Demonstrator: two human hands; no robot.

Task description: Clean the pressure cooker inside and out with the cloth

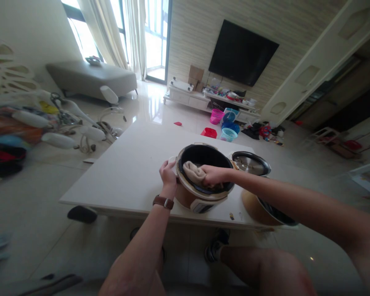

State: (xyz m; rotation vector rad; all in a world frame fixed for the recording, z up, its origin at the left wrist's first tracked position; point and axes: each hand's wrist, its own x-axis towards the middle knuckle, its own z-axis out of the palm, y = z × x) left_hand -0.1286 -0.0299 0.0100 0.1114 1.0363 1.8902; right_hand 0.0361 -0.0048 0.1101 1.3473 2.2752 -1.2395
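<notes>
A brown electric cooker [185, 193] with a pale rim and dark inside stands on the white table, its top uncovered. My left hand [169, 172], a brown watch on the wrist, is closed around the cooker's left side at the handle. Bunched in my right hand [216, 176] is a beige cloth [195, 172], pressed against the inner wall just below the rim. A round lid [251, 163] with a metallic underside lies to the cooker's right; my forearm partly covers that area. Beneath the same forearm, a gold-coloured pot [253, 207] with a dark interior sits at the table's right end.
Two small items [232, 215] lie near the front edge of the white table [117, 172]. On the floor beyond are a pink basket [216, 116], a light-blue basket [228, 134] and a red basin [209, 132]. A lamp with several white shades [92, 133] stands left.
</notes>
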